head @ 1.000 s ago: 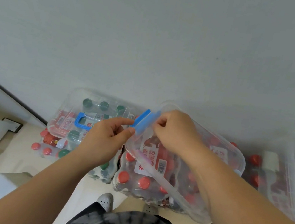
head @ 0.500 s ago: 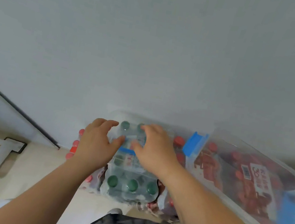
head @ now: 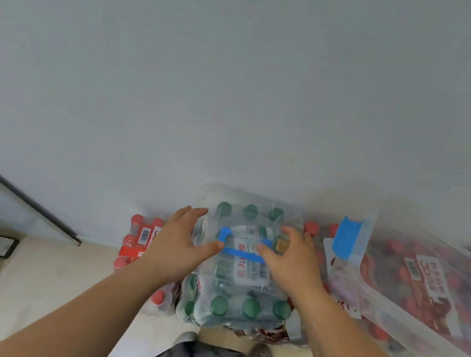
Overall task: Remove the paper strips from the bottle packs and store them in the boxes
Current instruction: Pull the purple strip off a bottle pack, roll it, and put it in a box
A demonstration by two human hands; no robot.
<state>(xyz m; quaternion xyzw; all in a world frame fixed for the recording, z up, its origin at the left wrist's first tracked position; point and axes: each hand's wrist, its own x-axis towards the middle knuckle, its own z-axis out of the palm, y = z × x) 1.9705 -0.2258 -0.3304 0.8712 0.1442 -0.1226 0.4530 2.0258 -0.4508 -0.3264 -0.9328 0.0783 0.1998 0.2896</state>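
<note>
Wall (head: 244, 85) behind box (head: 253, 213); lid (head: 428, 291) crowds right.

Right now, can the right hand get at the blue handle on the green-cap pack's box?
Probably yes. The right hand is open beside the blue handle, fingertips at its right end, nothing in between.

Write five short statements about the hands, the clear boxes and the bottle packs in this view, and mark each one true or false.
1. Both hands rest on the clear plastic box with the blue carry handle. True: the left hand and right hand sit either side of the handle.
2. The bottles under that box have red caps. False: the shrink-wrapped pack of green-capped bottles lies beneath it.
3. A second clear box with a blue latch lies tilted to the right. True.
4. The right hand grips that blue latch. False: the latch stands apart from it.
5. A pack of red-capped bottles with a barcode label stands left of the left hand. True.
</note>
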